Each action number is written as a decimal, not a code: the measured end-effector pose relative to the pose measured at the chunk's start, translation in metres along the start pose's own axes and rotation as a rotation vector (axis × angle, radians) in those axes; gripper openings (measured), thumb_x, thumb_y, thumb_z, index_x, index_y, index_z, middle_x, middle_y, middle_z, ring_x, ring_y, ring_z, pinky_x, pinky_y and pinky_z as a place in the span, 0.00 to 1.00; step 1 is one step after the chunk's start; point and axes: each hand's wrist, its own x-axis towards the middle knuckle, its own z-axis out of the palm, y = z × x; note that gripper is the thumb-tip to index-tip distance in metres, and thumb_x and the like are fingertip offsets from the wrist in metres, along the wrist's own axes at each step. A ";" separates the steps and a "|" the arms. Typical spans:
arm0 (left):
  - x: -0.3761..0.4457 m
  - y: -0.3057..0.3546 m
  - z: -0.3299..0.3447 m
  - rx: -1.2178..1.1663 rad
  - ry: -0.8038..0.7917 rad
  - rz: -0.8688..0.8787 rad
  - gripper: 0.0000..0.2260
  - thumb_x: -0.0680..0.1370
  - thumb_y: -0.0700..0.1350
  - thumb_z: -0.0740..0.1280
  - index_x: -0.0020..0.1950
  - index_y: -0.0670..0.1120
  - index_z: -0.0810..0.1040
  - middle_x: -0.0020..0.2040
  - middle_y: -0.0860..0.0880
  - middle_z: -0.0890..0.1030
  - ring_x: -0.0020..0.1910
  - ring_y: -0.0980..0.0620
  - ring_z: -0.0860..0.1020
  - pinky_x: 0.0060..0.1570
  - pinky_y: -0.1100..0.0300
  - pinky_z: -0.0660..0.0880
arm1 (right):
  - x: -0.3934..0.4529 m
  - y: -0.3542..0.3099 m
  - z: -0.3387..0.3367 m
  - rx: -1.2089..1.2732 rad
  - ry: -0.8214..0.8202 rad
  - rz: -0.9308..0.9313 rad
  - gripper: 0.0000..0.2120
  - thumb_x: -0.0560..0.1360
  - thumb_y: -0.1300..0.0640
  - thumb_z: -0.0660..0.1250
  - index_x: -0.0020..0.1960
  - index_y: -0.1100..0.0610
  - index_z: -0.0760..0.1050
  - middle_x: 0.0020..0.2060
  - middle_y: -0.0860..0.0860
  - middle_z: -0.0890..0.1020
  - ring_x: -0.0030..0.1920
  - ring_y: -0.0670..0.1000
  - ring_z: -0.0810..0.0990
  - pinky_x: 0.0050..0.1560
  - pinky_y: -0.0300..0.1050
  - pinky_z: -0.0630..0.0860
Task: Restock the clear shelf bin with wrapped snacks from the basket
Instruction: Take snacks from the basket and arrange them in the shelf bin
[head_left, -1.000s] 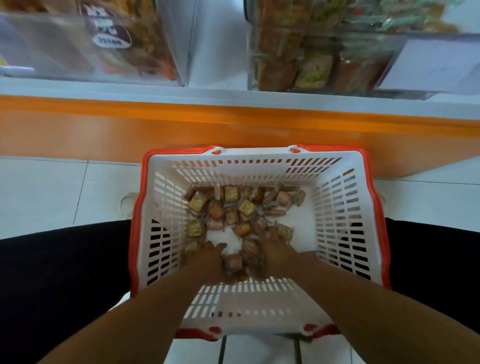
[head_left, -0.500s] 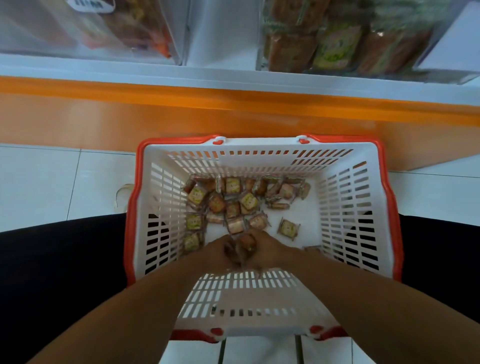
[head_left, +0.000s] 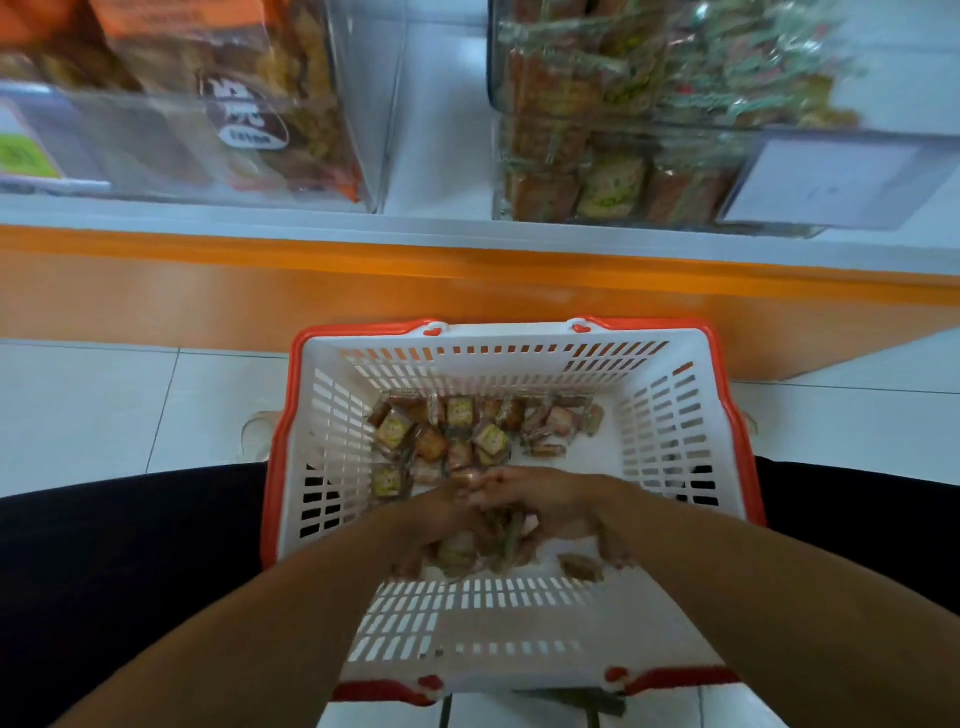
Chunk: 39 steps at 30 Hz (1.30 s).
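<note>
A white basket (head_left: 670, 431) with a red rim stands on the floor below me. Several small wrapped snacks (head_left: 462, 431) lie at its far side. My left hand (head_left: 436, 525) and my right hand (head_left: 556, 512) are cupped together over the near side, fingertips touching, closed around a bunch of wrapped snacks (head_left: 483, 545). One loose snack (head_left: 582, 566) lies under my right palm. The clear shelf bin (head_left: 675, 171) at the upper right holds the same kind of snacks.
Another clear bin (head_left: 332, 176) with brown bags sits at the upper left, on a white shelf (head_left: 441, 228) with an orange base (head_left: 363, 291). A blank label holder (head_left: 826, 179) hangs on the right bin's front. White floor tiles flank the basket; my black-clad legs frame it.
My two hands have drawn together from flat among the snacks and gathered a bunch, rising a little. My head tilted up, showing more of the shelf bins.
</note>
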 end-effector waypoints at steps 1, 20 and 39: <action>-0.006 0.008 -0.002 0.003 -0.024 -0.004 0.18 0.70 0.37 0.75 0.57 0.51 0.83 0.56 0.46 0.85 0.52 0.49 0.84 0.51 0.51 0.83 | -0.009 -0.006 -0.001 0.041 0.019 0.003 0.27 0.70 0.42 0.75 0.68 0.46 0.76 0.70 0.48 0.70 0.65 0.58 0.74 0.50 0.57 0.82; -0.220 0.220 -0.019 0.347 0.148 0.467 0.35 0.60 0.52 0.84 0.64 0.64 0.75 0.60 0.59 0.82 0.54 0.57 0.82 0.49 0.51 0.83 | -0.282 -0.146 0.085 0.020 0.226 -0.475 0.18 0.77 0.58 0.70 0.65 0.63 0.76 0.46 0.53 0.84 0.43 0.50 0.84 0.42 0.45 0.81; -0.241 0.241 -0.018 0.018 0.384 0.576 0.17 0.67 0.43 0.80 0.53 0.51 0.80 0.40 0.44 0.87 0.35 0.49 0.83 0.33 0.62 0.77 | -0.294 -0.165 0.074 0.156 0.351 -0.709 0.36 0.74 0.70 0.69 0.77 0.51 0.62 0.53 0.53 0.84 0.41 0.52 0.85 0.35 0.44 0.80</action>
